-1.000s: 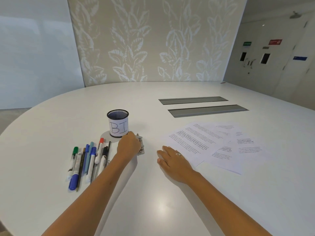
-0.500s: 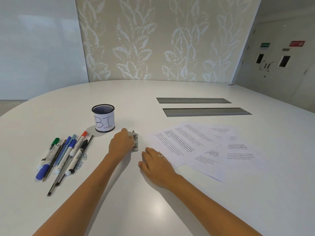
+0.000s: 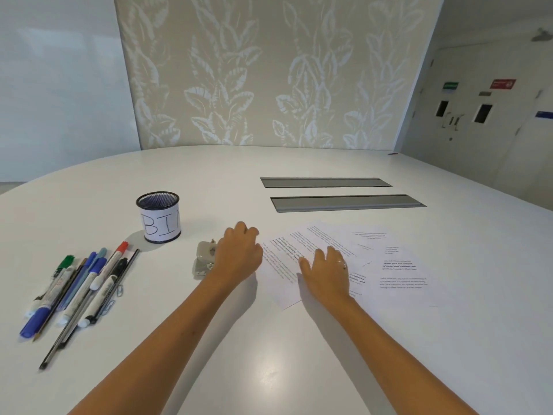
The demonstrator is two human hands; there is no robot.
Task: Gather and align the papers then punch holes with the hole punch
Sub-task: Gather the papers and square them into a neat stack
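Note:
Several printed white papers [image 3: 386, 265] lie fanned out and overlapping on the white table [image 3: 269, 369], right of centre. A small grey hole punch [image 3: 205, 257] sits on the table just left of my left hand [image 3: 239, 254]. That hand hovers between the punch and the papers' left edge, fingers loosely curled, holding nothing. My right hand [image 3: 326, 272], with a ring, lies flat on the nearest sheet, fingers spread.
A black mesh cup labelled "BIN" [image 3: 158, 217] stands at the left. Several pens, markers and pencils [image 3: 77, 292] lie in a row further left, with paper clips beside them. Two grey cable slots [image 3: 344, 202] are set into the table behind the papers.
My left hand has come off the hole punch and moved right toward the papers. My right hand has slid from the bare table onto the nearest sheet.

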